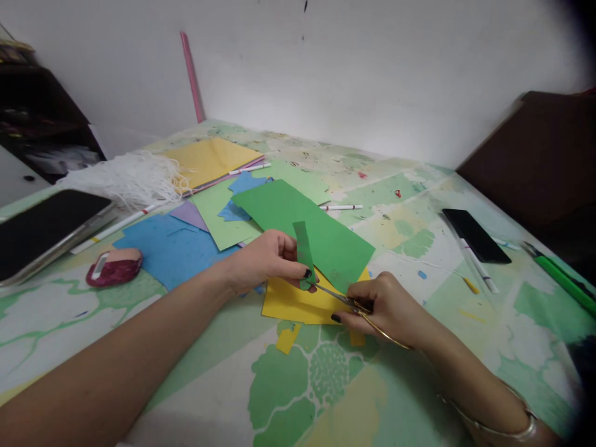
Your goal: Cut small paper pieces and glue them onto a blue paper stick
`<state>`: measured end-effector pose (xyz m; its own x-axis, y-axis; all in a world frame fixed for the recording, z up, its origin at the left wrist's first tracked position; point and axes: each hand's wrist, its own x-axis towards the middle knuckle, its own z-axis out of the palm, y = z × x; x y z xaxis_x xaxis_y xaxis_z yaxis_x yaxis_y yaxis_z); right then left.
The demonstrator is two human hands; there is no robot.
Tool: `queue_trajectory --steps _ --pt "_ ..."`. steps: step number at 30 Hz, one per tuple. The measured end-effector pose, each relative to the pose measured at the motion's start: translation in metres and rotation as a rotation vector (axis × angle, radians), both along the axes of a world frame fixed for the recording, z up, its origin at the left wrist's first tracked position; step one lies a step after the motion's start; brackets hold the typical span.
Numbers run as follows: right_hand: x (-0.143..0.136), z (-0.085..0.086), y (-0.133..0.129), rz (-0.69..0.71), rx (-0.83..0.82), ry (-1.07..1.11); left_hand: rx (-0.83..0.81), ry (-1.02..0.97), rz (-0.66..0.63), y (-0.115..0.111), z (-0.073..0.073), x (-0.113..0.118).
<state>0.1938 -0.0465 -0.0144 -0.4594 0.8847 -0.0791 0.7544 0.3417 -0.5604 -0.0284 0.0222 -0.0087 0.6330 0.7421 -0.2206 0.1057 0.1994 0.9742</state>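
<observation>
Between the thumb and fingers of my left hand [279, 264] is a narrow strip of green paper [304, 245], its free end pointing up. My right hand [384, 307] grips scissors [335, 295] by the handles, and their blades reach left to the lower end of the strip, close to my left fingertips. Whether the blades touch the paper I cannot tell. Beneath and behind both hands lie a larger green sheet [310, 226] and a yellow sheet [288, 304]. A small yellow scrap [287, 339] rests in front of the yellow sheet.
Blue paper [172, 248], a maroon object [116, 268] and a large dark-screened device [51, 226] lie left. White strings [125, 180] and a stack of coloured sheets [214, 158] are behind. At right are a black phone [477, 236], a white pen [479, 267] and a green-handled tool [563, 279].
</observation>
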Motion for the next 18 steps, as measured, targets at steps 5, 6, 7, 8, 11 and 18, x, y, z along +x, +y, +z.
queue_trajectory --steps 5,6,7,8,11,18 --pt "0.0001 -0.0008 0.0001 0.001 0.044 -0.017 -0.021 -0.039 0.009 -0.0002 -0.0007 -0.0006" --pt "-0.0001 -0.0007 0.0001 -0.003 0.050 -0.020 -0.026 -0.051 0.006 -0.0003 -0.0009 -0.0008" --pt "-0.0003 -0.0007 0.0000 -0.006 0.054 -0.023 -0.030 -0.063 0.001 -0.0003 -0.0010 -0.0010" --pt "-0.0004 -0.0007 -0.0001 -0.007 0.059 -0.024 -0.033 -0.071 -0.007 -0.0003 -0.0010 -0.0011" --pt "-0.0005 -0.0009 -0.0002 0.001 0.071 -0.017 -0.037 -0.079 -0.020 -0.0001 -0.0011 -0.0013" --pt "-0.0009 0.0002 -0.0002 -0.006 0.031 0.012 -0.048 -0.090 0.017 -0.0004 -0.0004 -0.0013"
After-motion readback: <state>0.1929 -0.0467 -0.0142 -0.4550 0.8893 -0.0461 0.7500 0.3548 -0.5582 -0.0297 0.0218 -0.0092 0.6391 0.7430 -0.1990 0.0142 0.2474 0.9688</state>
